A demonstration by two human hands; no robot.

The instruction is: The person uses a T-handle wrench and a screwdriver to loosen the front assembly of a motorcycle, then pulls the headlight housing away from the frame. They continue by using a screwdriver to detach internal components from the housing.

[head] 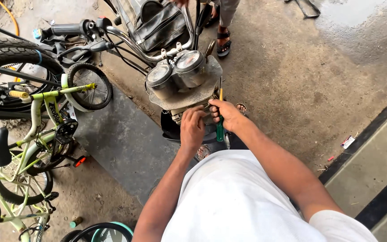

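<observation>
Both forearms reach forward under the motorcycle's twin gauges [175, 71]. The right hand [225, 114] fists around a green-handled screwdriver [220, 127], standing near upright, shaft pointing up. The left hand [192, 127] presses curled fingers [198, 112] against the headlight housing [175, 117]; whether they grip anything I cannot tell.

Lime-green bicycle [32, 134] at nine o'clock; black tyre [10, 54] at ten; black bag [157, 24] at twelve; sandalled foot [223, 45] just beside it; litter scrap [347, 142] at three.

Looks like a roadside bike repair shop: stained bare concrete floor [292, 76], pale green children's bicycles [32, 148] parked alongside, a black rubber tyre [10, 54], and a motorcycle's twin round chrome gauges [175, 71] up front.
</observation>
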